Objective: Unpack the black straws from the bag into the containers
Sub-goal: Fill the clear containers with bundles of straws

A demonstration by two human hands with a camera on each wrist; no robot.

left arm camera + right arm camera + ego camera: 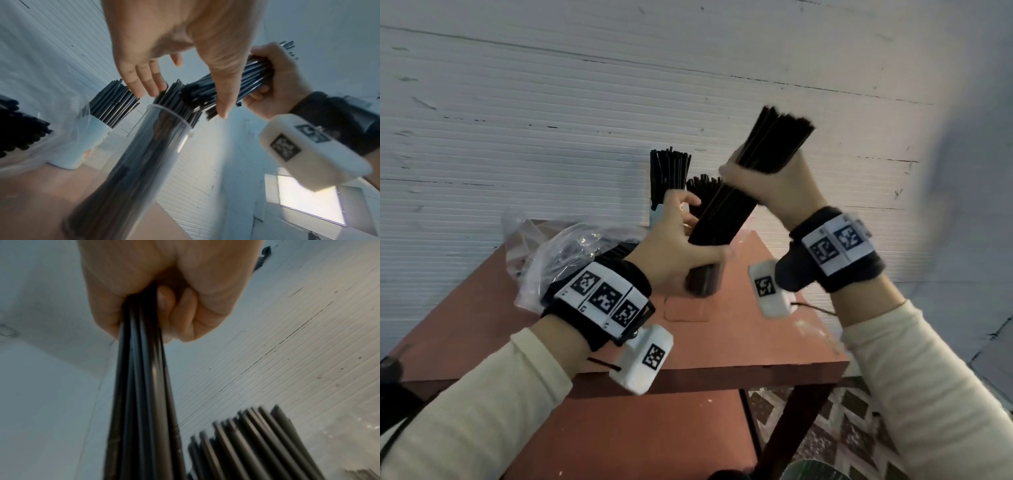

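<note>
My right hand grips a thick bundle of black straws around its middle, tilted, with the lower end at the rim of a tall clear container. That container holds many black straws. My left hand is at the rim with straight fingers touching the standing straws and the thumb against the bundle's lower end. In the right wrist view the right hand is curled tight round the bundle. The clear plastic bag lies left with straws inside.
A light blue cup full of black straws stands behind the clear container, by the white ribbed wall. Everything sits on a small red-brown table whose front edge is near me, with a lower shelf and patterned floor below.
</note>
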